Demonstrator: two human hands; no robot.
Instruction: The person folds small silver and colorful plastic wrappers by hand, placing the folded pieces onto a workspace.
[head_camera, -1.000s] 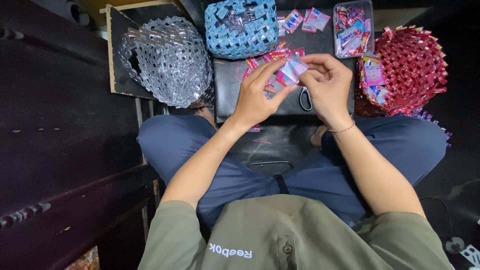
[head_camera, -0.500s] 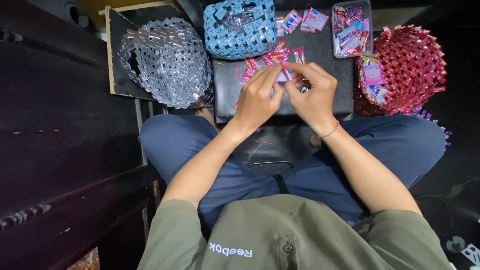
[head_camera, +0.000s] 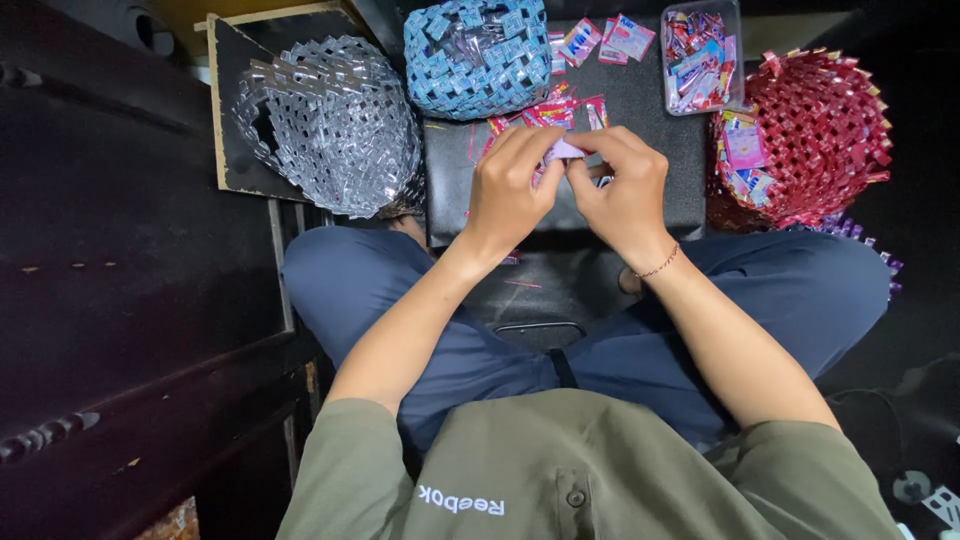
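My left hand (head_camera: 512, 190) and my right hand (head_camera: 625, 190) meet over a black board (head_camera: 455, 190) that rests in front of my crossed legs. Both pinch one small folded wrapper strip (head_camera: 562, 150), pale purple, between their fingertips. Loose red and pink wrappers (head_camera: 545, 112) lie on the board just beyond my fingers. A thin red thread bracelet circles my right wrist.
A silver woven basket (head_camera: 330, 125) lies at the left, a blue woven basket (head_camera: 478, 55) at the top, a red woven basket (head_camera: 815, 135) at the right. A clear plastic box (head_camera: 700, 55) holds more wrappers. Dark wooden furniture (head_camera: 120, 270) fills the left side.
My hands have come closer together and lowered toward the board. The wrapper, earlier held up and spread, is now folded small between the fingertips.
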